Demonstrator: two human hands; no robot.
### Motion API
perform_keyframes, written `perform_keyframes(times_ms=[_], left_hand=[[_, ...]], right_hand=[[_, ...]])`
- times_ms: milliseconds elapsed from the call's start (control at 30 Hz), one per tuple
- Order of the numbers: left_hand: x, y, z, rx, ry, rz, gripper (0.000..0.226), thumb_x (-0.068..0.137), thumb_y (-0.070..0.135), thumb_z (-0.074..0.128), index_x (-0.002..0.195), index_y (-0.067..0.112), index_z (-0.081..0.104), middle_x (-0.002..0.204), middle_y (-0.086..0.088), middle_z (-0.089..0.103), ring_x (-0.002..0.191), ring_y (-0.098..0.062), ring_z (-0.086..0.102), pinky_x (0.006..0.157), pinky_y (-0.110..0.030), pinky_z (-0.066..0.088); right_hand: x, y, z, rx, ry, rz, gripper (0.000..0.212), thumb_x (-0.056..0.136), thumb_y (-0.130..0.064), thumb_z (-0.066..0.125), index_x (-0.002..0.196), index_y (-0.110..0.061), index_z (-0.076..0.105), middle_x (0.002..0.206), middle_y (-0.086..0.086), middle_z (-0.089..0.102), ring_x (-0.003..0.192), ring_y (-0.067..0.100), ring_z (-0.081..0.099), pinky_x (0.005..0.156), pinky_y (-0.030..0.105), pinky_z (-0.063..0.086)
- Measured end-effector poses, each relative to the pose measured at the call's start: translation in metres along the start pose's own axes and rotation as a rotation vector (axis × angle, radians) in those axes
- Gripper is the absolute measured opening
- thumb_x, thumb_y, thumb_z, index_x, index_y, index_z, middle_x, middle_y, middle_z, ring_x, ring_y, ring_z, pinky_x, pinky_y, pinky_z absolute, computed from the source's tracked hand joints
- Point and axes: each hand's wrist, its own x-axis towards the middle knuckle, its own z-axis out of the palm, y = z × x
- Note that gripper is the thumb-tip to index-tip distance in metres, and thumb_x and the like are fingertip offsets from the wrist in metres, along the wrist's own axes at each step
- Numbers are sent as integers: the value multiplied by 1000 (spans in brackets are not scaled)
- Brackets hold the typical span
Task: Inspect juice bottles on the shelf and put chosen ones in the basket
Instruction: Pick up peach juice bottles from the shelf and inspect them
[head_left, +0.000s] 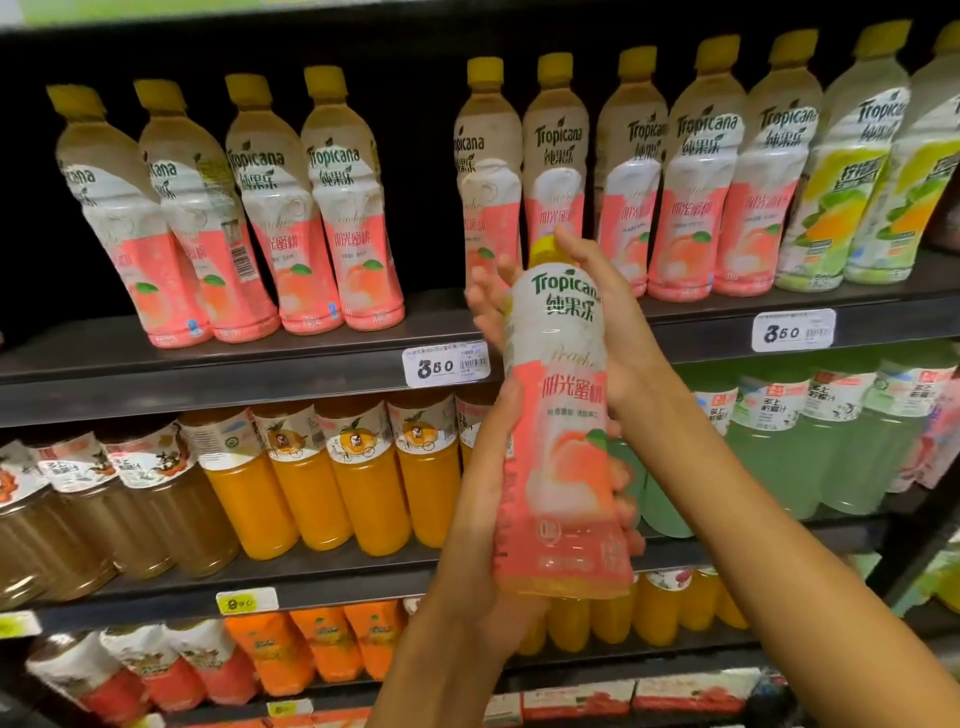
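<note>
The left grip (488, 525) wraps the peach juice bottle (563, 441) low down; the right grip (608, 317) clasps its neck from behind.

Both bare forearms reach up and forward, close together. The left hand (488, 525) grips low, its fingers (626, 514) curled round from behind. The right hand (608, 312) sits higher, palm against the upper part, fingers spread behind.
</note>
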Motion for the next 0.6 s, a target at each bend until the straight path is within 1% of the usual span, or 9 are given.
perform_keyframes(times_ms=[100, 167, 233, 267, 367, 433, 500, 533, 600], left_hand=[[-1, -2, 4, -73, -42, -16, 61, 88, 59, 47, 104, 3, 61, 76, -11, 60, 62, -19, 63, 59, -29, 54], [-1, -2, 4, -137, -45, -28, 65, 90, 61, 44, 103, 0, 62, 77, -11, 59, 63, -19, 63, 61, -29, 55], [-2, -4, 3, -126, -22, -31, 69, 90, 61, 43, 105, -3, 61, 80, -14, 61, 68, -22, 64, 65, -32, 56], [-2, -5, 2, -71, 11, -23, 70, 89, 62, 43, 106, -4, 62, 82, -16, 63, 71, -24, 66, 67, -35, 57], [-3, -4, -4, 95, 137, -8, 64, 84, 59, 46, 99, 3, 73, 87, -20, 70, 73, -28, 70, 70, -41, 60], [-5, -1, -3, 101, 188, -23, 60, 82, 58, 49, 99, 5, 73, 86, -21, 71, 70, -28, 71, 67, -42, 60], [-7, -1, -1, 107, 191, -21, 59, 81, 56, 59, 108, 4, 67, 83, -19, 69, 67, -26, 69, 64, -39, 59], [-8, -1, -1, 109, 191, 1, 58, 77, 53, 65, 109, 4, 64, 81, -17, 68, 65, -25, 68, 61, -36, 58], [-9, -2, -2, 94, 197, 45, 60, 71, 46, 68, 111, 2, 62, 79, -15, 67, 62, -23, 67, 57, -31, 56]], right_hand=[[3, 4, 2, -35, 66, -27, 37, 92, -40, 50, 82, -5, 57, 70, 7, 64, 61, 19, 64, 58, 30, 57], [3, 4, 0, -96, 143, -25, 47, 94, -39, 50, 68, -2, 65, 65, 8, 63, 58, 19, 63, 55, 29, 55], [3, 3, -2, -123, 186, -30, 53, 95, -36, 50, 58, -4, 67, 63, 9, 63, 56, 20, 63, 56, 29, 54], [3, 2, -3, -129, 205, -34, 50, 95, -35, 51, 59, -5, 66, 63, 9, 62, 56, 21, 63, 56, 29, 54], [2, 0, -3, -209, 267, -33, 33, 93, -34, 56, 81, -4, 60, 62, 13, 65, 54, 23, 65, 53, 29, 56], [2, 1, -2, -280, 296, -21, 30, 92, -33, 58, 90, -4, 59, 63, 14, 67, 53, 25, 67, 50, 30, 56], [3, 2, -2, -317, 297, -2, 30, 92, -33, 59, 97, -3, 60, 65, 15, 67, 54, 25, 68, 49, 30, 56], [3, 3, -3, -312, 282, 10, 31, 91, -33, 59, 96, -2, 61, 67, 15, 68, 56, 25, 69, 50, 31, 56], [3, 6, -6, -258, 222, 29, 31, 86, -32, 60, 94, -3, 60, 75, 16, 70, 63, 26, 70, 59, 35, 60]])
